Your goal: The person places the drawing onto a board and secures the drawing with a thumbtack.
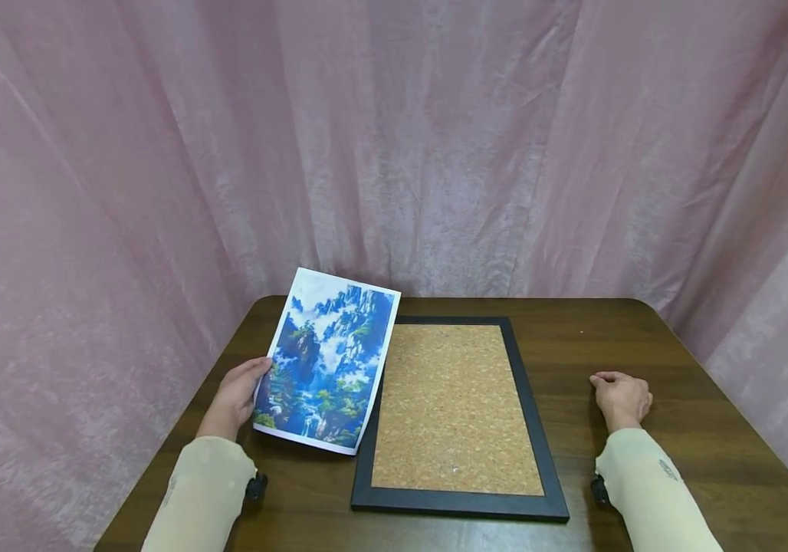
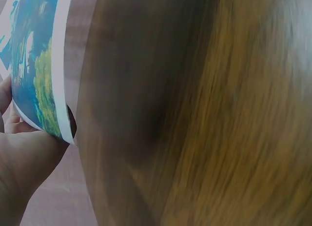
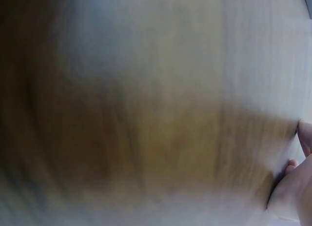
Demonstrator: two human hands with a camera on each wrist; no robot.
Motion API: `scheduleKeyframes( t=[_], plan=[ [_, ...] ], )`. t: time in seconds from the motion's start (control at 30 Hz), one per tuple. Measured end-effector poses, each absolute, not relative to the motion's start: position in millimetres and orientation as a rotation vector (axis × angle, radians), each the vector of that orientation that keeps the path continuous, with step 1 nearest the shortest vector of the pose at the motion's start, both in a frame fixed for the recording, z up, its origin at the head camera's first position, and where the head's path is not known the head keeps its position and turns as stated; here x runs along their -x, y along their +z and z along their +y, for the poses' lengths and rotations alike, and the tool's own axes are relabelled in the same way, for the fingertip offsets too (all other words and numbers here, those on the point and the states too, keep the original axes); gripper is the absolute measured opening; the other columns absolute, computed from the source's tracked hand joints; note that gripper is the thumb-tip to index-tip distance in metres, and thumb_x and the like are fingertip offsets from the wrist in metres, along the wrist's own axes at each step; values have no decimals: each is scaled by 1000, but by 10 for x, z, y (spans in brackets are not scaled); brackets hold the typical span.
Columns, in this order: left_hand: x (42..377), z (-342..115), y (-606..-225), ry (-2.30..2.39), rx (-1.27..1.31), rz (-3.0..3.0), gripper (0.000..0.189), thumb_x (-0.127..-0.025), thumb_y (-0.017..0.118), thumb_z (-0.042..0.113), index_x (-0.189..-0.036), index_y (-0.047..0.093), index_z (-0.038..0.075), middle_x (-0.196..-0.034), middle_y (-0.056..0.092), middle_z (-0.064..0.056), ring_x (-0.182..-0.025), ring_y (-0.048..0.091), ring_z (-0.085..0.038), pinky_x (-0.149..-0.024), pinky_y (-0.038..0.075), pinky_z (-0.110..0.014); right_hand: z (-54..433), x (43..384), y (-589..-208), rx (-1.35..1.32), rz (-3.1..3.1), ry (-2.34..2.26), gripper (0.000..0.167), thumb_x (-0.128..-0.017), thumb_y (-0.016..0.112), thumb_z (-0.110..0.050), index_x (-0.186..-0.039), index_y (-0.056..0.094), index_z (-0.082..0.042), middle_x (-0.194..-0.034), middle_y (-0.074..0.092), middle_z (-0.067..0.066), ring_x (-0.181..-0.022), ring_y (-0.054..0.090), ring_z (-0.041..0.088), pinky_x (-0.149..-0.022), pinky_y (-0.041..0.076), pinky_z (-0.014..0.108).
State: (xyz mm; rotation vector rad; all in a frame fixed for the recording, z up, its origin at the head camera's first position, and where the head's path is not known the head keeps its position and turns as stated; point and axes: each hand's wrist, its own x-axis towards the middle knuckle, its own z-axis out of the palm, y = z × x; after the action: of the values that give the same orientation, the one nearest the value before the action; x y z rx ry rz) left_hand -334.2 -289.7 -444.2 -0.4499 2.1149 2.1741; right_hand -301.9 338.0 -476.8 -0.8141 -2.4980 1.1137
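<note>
A printed landscape picture (image 1: 325,360), with blue mountains, green trees and a white border, is held up at a tilt by my left hand (image 1: 237,391). The thumb lies on the front of its left edge, and the other fingers are mostly behind the paper. In the left wrist view the sheet's edge (image 2: 59,65) bends in a curve by the palm. A cork board (image 1: 459,414) in a black frame lies flat at the table's middle; the picture overlaps its left side in the head view. My right hand (image 1: 622,399) rests on the table to the right, fingers loosely curled, holding nothing visible.
The dark brown wooden table (image 1: 566,337) has rounded far corners. Pink curtains (image 1: 435,153) hang behind it and along both sides. A small dark device (image 1: 256,486) sits at the left wrist, and another dark device (image 1: 599,489) at the right.
</note>
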Motion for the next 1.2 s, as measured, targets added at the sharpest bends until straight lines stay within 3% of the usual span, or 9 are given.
scheduleKeyframes(
  t=[0.2,0.5,0.7,0.97,1.2],
  plan=[
    [3386,-2752,-4405,2298,417,2005,42,-103,56,24,-138,49,2,-92,64,9,-86,61,-6,-77,52,-21,3389,3026,-4776,792,-2510,1090,28,-98,60,-20,-108,69,4,-120,44,34,-118,33,56,-102,23,58],
    [3448,-2472,-4284,2528,354,1807,8,-103,56,16,-106,60,11,-86,66,6,-81,63,-7,-76,53,-22,3386,3021,-4773,762,-2513,1070,28,-98,59,-19,-108,69,5,-120,44,35,-114,34,55,-98,25,59],
    [3460,-2190,-4239,2518,318,1793,9,-103,57,16,-101,64,10,-84,68,4,-79,64,-9,-74,54,-23,3371,3003,-4766,766,-2510,1099,30,-99,58,-21,-110,69,5,-125,42,37,-117,33,56,-100,25,60],
    [3440,-1715,-4113,2454,233,1823,21,-103,56,19,-114,60,2,-89,68,1,-84,64,-12,-76,53,-25,3374,2992,-4757,800,-2503,1146,32,-101,57,-23,-113,68,4,-132,36,38,-120,30,56,-102,24,60],
    [3384,-1315,-4163,2531,219,1778,15,-102,57,19,-102,62,5,-86,66,-1,-81,63,-13,-72,52,-25,3374,2992,-4744,809,-2504,1135,30,-100,57,-22,-111,69,4,-131,36,38,-118,31,55,-101,25,60]
  ],
)
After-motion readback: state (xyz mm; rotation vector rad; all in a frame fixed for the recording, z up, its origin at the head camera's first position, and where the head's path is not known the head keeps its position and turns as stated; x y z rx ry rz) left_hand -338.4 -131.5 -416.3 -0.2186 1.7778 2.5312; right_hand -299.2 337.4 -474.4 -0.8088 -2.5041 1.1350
